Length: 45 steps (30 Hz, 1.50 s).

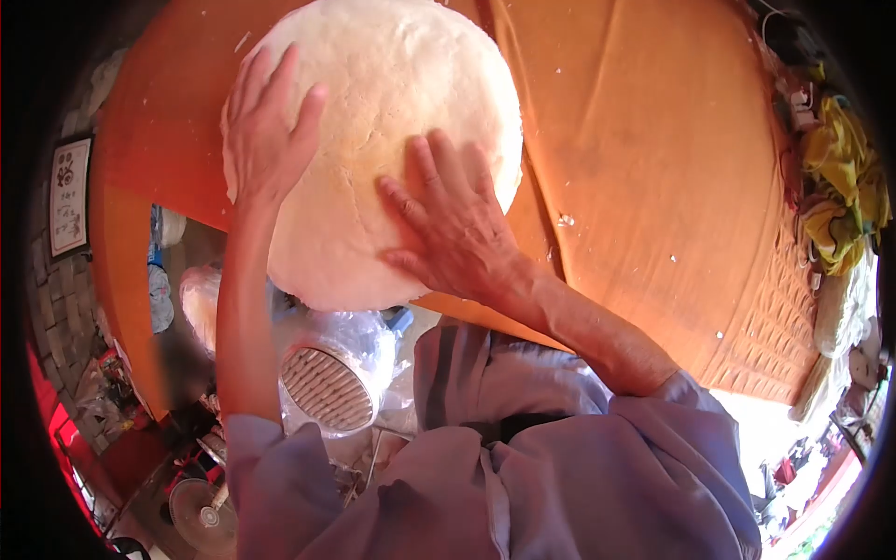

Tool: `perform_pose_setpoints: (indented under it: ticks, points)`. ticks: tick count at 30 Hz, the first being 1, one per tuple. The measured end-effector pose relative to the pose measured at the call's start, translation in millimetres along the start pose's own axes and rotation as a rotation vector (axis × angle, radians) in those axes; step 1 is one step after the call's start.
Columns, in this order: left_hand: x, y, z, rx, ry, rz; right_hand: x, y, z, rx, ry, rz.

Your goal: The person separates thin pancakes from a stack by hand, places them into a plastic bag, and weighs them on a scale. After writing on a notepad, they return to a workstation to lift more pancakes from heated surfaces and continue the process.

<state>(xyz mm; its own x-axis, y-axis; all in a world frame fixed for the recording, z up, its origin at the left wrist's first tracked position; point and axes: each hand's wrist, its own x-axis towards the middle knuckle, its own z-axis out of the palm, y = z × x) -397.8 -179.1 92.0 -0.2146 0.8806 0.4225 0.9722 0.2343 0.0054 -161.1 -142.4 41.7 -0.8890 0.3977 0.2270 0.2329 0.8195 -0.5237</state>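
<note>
A large, round, cream-white slab (373, 84) with a soft, slightly wrinkled surface lies over the orange-covered table, its lower part jutting past the near edge. My left hand (268, 140) rests on its left side, fingers stretched upward and thumb apart. Flat on the slab's lower right is my right hand (453, 219), its fingers spread. Neither hand grasps anything. What the slab is made of is unclear from its surface.
Small white scraps dot the orange cloth (653, 187). Below the table edge stands a plastic-wrapped object with a ribbed round end (327, 387). Yellow cloth (833, 177) hangs at the right. A fan (203, 516) stands lower left, beneath a framed sign (70, 196) on the brick wall.
</note>
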Motion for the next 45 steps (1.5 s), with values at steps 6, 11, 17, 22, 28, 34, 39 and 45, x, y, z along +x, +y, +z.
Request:
perform_pose_setpoints:
  ticks: [6,11,17,22,28,34,39,45]
  points:
    - [-5.5,-18.6,89.8,0.010,-0.022,0.076,-12.6,11.6,19.1,0.063,0.037,0.024]
    - [-4.1,-22.6,91.9,-0.029,-0.001,0.057,4.1,-7.4,-33.2,0.011,-0.266,0.144]
    - [-6.4,-19.1,78.3,-0.043,-0.099,-0.015,40.7,20.5,-7.2,-0.145,0.065,0.049]
    - [-5.0,-37.9,32.9,-0.212,-0.162,0.002,97.9,13.7,-38.8,-0.347,-0.031,0.084]
    - [-89.6,-89.4,-7.9,-0.616,0.089,-0.748,220.8,74.7,-35.2,-0.274,0.171,0.122]
    - [-145.5,-84.9,37.7,-1.320,0.160,-1.158,231.9,90.2,-3.1,-0.202,-0.124,0.243]
    - [-150.3,-86.7,59.6,-1.304,0.086,-1.109,220.2,159.2,52.9,0.574,-0.021,0.197]
    - [-147.8,-78.9,54.7,-0.859,0.158,-1.075,225.9,149.6,46.6,-0.112,-0.104,0.063]
